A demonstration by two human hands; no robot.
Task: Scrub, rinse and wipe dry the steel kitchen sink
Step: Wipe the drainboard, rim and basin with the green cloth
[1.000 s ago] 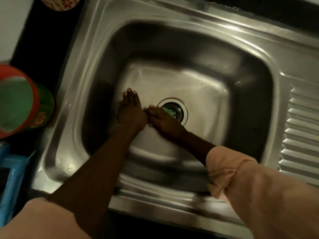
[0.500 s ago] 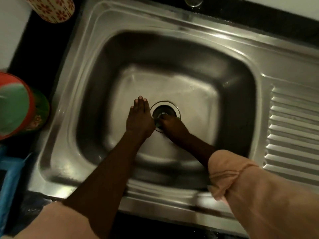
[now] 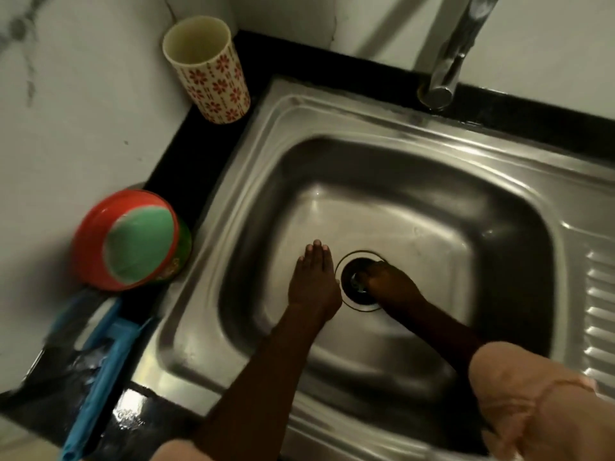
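Both hands have shifted toward the round dark drain [image 3: 357, 282]: left hand [image 3: 314, 282] flat, right hand [image 3: 387, 281] gripping a green scrubber [image 3: 358, 283] in the steel sink [image 3: 466, 181]; scrubbing seems unfinished.

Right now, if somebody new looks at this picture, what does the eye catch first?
First, the two hands low in the steel sink: the left hand lies flat on the basin floor, and the right hand reaches into the drain. Next, the red and green bowl on the dark counter left of the sink.

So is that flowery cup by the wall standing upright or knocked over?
Upright. The flowered cup stands on its base on the dark counter in the corner, its open mouth facing up. It looks empty inside.
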